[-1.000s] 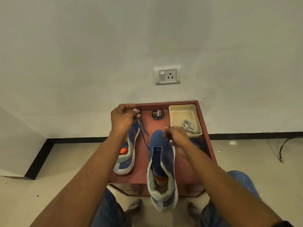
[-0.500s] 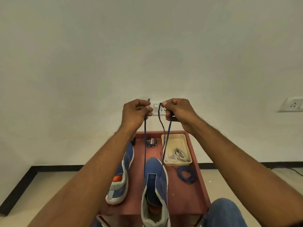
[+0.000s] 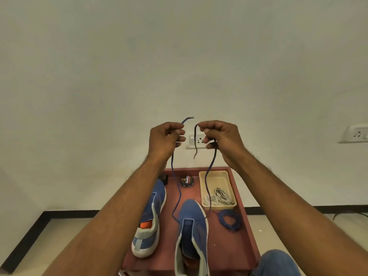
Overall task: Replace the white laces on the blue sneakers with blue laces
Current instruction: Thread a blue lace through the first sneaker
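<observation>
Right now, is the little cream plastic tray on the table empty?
No, the cream plastic tray holds a loose bundle of white shoelaces at its near end.

both forearms are bare to the bottom edge of the view, with no sleeve showing, and fine hair runs along their outer edges. the left hand (image 3: 166,137) and the right hand (image 3: 220,136) carry no rings, watch or gloves. at the lower right, a knee in blue denim jeans (image 3: 278,262) pokes into view, the cloth faded and slightly creased.
</observation>
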